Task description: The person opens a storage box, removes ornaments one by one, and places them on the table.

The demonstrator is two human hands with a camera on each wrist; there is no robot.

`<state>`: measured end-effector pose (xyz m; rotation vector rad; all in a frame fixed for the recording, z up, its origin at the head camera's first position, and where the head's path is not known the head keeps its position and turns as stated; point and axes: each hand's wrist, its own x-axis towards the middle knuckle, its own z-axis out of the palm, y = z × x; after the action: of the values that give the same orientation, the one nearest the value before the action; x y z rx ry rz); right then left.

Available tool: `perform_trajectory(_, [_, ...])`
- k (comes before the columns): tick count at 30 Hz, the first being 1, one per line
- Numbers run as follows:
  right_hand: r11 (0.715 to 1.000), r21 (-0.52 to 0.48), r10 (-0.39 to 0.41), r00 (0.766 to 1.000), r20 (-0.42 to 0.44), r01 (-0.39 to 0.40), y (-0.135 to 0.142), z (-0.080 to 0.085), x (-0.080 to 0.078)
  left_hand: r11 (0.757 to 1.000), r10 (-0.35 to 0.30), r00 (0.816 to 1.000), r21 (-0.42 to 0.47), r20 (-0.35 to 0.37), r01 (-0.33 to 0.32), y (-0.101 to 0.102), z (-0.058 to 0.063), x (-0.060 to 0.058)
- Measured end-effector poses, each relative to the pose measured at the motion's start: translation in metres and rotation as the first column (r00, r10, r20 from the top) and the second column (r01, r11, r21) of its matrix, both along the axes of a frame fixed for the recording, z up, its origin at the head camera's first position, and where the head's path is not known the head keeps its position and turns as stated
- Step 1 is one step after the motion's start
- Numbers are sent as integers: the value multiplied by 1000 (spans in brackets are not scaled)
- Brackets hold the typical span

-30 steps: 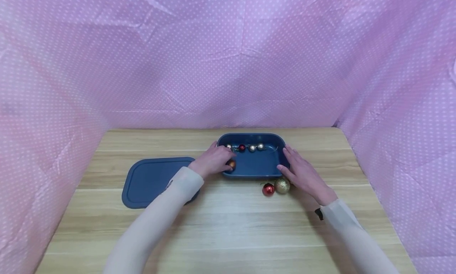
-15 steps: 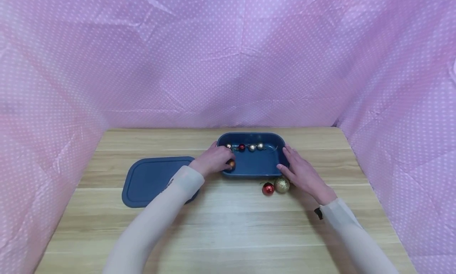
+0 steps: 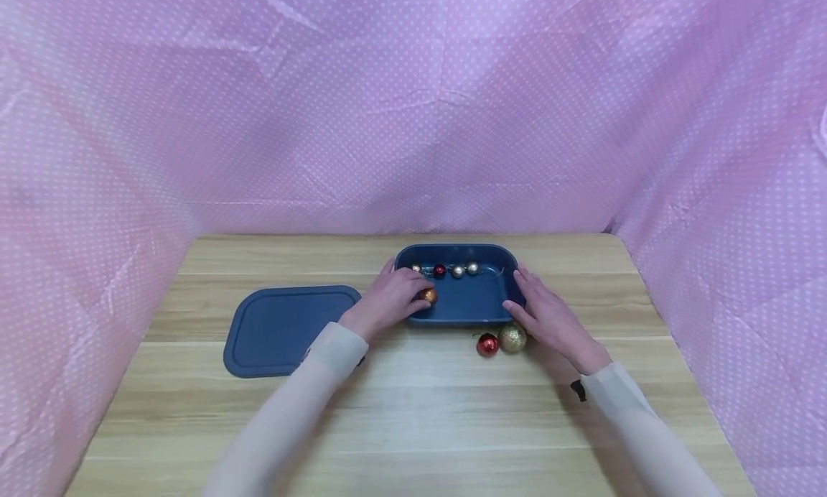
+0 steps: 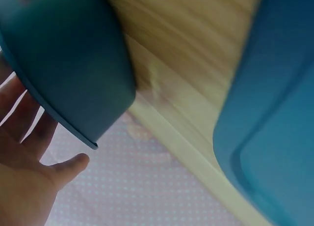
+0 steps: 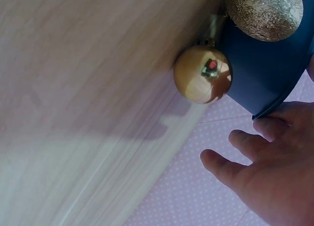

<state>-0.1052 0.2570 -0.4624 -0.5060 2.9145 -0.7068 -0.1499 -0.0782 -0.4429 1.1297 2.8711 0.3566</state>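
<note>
A dark blue rectangular box (image 3: 481, 303) stands open at the back of the table. My left hand (image 3: 388, 296) reaches over its left wall and pinches a copper Christmas bauble (image 3: 429, 296) low inside. In the left wrist view, that hand's fingers (image 4: 19, 108) pass behind the box rim, so the bauble is hidden there. My right hand (image 3: 549, 317) rests at the right wall, fingers extended along the rim and thumb at the front corner. Along the back inside lie several small baubles, one of them dark red (image 3: 439, 270) and others pale gold (image 3: 473, 268).
In front of the box lie a shiny red bauble (image 3: 487, 345) and a glittery gold bauble (image 3: 513, 337). The right wrist view also shows a smooth gold bauble (image 5: 203, 74) beside the box. A flat blue lid (image 3: 284, 332) lies left, partly under my left sleeve (image 3: 323, 368).
My left hand has moved the copper bauble slightly right, away from the left wall, and more of it shows. The right hand has stayed at the box's right wall.
</note>
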Motion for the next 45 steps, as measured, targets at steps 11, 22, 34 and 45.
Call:
perform_trajectory(11, [1000,6,-1,1000,-8,1,-1,-1,1,941,61,998,334,3,-59,3,-2,30])
perform_trajectory(22, [1000,3,-2,1000,8,2,-1,0,1,813,71,997,580,-31,-40,8,-13,59])
perform_trajectory(34, [1000,9,-6,1000,10,6,0,0,-1,773,45,989,633,-141,55,14,-18,81])
perform_trajectory(45, [1000,9,-5,1000,7,5,-2,-2,1,793,-13,988,600,-154,104,11,-21,100])
